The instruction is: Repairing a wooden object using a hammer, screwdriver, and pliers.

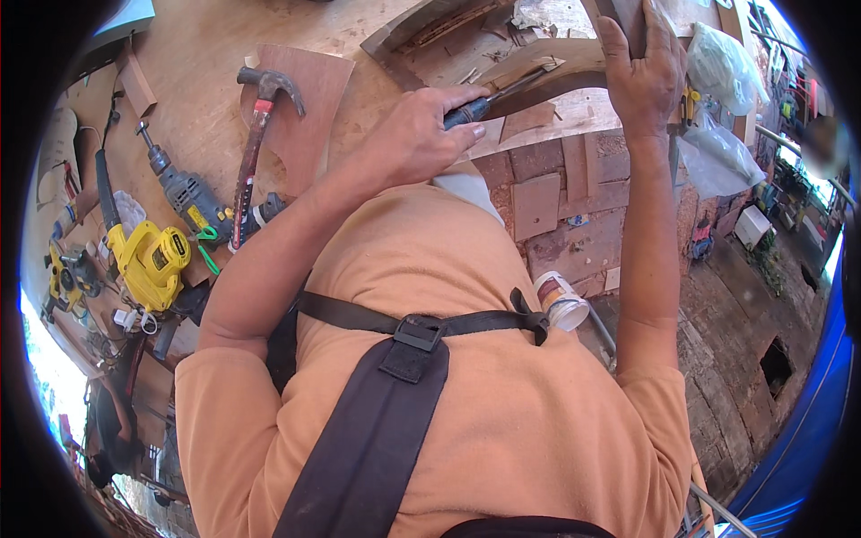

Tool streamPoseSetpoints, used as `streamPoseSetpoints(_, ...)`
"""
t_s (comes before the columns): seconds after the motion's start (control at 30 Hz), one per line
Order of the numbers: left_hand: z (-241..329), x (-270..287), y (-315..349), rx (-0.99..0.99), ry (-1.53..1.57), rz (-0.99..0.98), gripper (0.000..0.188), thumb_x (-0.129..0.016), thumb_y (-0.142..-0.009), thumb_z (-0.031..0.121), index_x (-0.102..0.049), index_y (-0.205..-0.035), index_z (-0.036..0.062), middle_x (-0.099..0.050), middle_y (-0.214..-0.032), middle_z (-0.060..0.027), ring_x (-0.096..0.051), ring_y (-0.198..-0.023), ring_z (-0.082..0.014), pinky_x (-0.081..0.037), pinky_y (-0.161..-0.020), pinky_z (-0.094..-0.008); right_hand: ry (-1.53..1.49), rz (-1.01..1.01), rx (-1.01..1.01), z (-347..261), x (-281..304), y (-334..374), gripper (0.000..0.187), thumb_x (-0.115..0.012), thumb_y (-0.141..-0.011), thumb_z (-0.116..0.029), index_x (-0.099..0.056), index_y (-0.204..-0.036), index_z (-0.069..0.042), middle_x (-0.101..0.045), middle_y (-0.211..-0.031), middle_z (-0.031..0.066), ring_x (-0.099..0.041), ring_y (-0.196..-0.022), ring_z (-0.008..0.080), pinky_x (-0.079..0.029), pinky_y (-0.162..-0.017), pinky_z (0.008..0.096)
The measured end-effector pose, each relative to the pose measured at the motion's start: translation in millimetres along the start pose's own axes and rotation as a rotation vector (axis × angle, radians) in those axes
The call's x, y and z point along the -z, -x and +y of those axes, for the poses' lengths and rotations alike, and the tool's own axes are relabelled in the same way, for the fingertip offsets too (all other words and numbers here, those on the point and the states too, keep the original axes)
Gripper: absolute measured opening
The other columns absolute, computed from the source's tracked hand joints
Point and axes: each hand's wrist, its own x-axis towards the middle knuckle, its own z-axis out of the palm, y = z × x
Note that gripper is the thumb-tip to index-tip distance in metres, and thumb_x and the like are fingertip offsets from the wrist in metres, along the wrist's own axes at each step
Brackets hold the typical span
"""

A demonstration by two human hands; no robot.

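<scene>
My left hand (pixel 426 134) is closed round a hand tool with a dark blue handle (pixel 468 114). Its narrow metal shaft points up and right over a curved wooden piece (pixel 511 61); whether it is a chisel or a screwdriver I cannot tell. My right hand (pixel 647 85) rests against the wood at the right end of this piece, fingers stretched forward and thumb apart. A brown strip of wood (pixel 634 31) shows between thumb and fingers. Small wood chips lie around the curved piece. The fingertips of my right hand are partly cut off by the upper edge.
Left on the wooden table (pixel 332 27) lie a claw hammer (pixel 256 148), a grey power drill (pixel 188 193), a yellow blower (pixel 152 260) and a thin wood sheet (pixel 305 99). Plastic bags (pixel 722 72) hang at the right. A white bucket (pixel 562 303) stands below the table's edge.
</scene>
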Motion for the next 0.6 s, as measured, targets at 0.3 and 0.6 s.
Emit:
streamPoseSetpoints(0.3,12,-5,-19,0.352,0.656,-0.124,0.051,-0.062,-0.096,0.025,-0.051,-0.141,0.0024,-0.059,-0.073,-0.0003,-0.045,-0.047,-0.0024,-0.034,-0.039,-0.0193,0.005,0.001,-0.016,2,-1,0,0.060,-0.066,-0.093,-0.042,-0.056,-0.132,0.002,-0.060,-0.127,0.0252,-0.056,-0.118,0.0429,-0.043,-0.102,0.0468)
streamPoseSetpoints(0.6,21,49,-29,0.337,0.847,-0.084,0.038,-0.064,-0.096,0.026,-0.060,-0.128,0.0054,-0.056,-0.069,0.0025,-0.043,-0.043,0.0002,-0.030,-0.033,-0.0168,-0.034,-0.017,-0.044,2,-1,0,0.060,-0.066,-0.093,-0.042,-0.057,-0.132,0.003,-0.060,-0.127,0.0251,-0.055,-0.119,0.0425,-0.042,-0.104,0.0463)
